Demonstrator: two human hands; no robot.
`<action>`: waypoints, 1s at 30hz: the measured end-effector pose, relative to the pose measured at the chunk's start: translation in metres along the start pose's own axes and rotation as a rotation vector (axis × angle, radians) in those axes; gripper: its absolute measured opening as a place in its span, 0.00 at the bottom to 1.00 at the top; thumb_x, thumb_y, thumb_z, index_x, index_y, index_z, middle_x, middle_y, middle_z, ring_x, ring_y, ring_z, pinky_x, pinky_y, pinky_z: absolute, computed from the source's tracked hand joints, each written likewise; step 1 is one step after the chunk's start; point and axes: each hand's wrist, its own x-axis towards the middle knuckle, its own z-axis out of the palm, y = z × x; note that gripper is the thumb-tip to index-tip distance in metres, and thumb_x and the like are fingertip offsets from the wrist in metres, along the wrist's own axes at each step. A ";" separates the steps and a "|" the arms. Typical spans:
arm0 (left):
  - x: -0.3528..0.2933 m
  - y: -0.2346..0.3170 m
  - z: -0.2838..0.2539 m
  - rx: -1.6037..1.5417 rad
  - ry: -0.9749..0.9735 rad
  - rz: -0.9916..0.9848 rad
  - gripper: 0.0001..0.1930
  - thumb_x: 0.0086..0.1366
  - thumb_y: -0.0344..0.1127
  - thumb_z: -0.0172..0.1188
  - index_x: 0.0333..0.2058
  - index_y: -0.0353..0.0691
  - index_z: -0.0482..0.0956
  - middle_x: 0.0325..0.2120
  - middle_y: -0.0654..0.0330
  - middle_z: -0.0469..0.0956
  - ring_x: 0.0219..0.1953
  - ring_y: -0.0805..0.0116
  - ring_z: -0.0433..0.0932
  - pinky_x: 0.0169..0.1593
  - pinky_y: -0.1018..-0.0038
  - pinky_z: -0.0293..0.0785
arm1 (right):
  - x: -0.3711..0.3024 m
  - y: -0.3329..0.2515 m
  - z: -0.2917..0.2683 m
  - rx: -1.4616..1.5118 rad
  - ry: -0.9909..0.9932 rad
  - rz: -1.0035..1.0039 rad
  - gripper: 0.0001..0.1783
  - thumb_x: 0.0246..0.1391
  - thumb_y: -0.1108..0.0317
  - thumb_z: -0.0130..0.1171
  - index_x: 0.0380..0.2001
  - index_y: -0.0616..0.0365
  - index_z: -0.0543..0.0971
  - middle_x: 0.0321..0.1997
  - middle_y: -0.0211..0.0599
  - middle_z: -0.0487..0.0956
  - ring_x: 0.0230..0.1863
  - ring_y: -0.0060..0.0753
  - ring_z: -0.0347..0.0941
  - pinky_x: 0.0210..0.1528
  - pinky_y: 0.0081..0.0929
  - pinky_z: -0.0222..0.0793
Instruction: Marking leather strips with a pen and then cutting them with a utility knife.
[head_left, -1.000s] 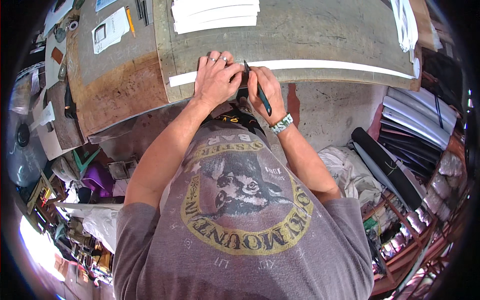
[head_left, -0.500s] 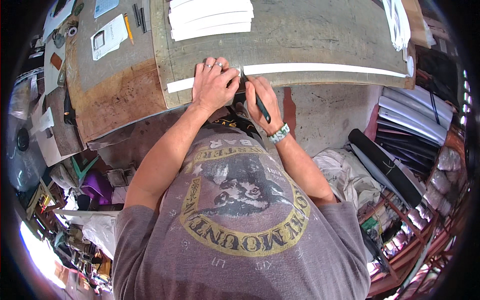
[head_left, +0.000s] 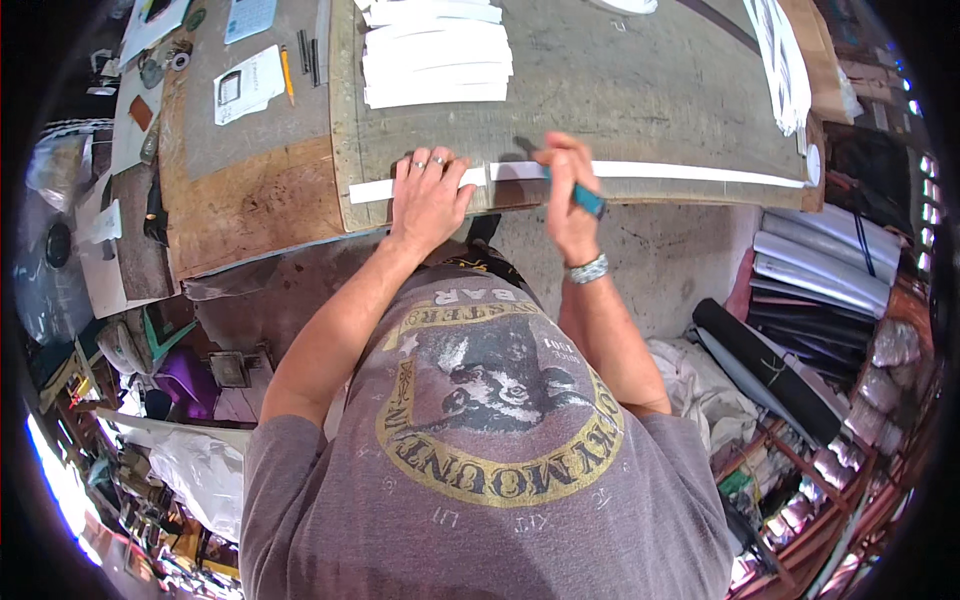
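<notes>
My left hand lies flat with fingers stretched over a short white strip along the worktable's near edge, pressing it down. A narrow gap parts that piece from a long white strip, which runs right to a small white roll at the table's corner. My right hand, smeared by motion, is closed round a knife with a dark teal handle. It hovers over the left part of the long strip, and the blade cannot be made out.
Several cut white strips lie stacked farther back on the worktable. A looped white bundle hangs over the right side. Paper and a yellow pencil sit at left. Rolled sheets stand below right.
The right hand with the knife has lifted off the gap between the strips and moved right and away from me. My left hand stays on the short strip.
</notes>
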 end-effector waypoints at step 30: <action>0.146 -0.068 -0.108 -0.041 0.061 -0.457 0.13 0.65 0.32 0.72 0.48 0.38 0.86 0.39 0.55 0.88 0.41 0.58 0.88 0.46 0.65 0.81 | 0.191 0.057 0.055 0.161 -0.430 0.166 0.17 0.61 0.60 0.72 0.31 0.66 0.83 0.23 0.44 0.81 0.22 0.32 0.74 0.29 0.34 0.72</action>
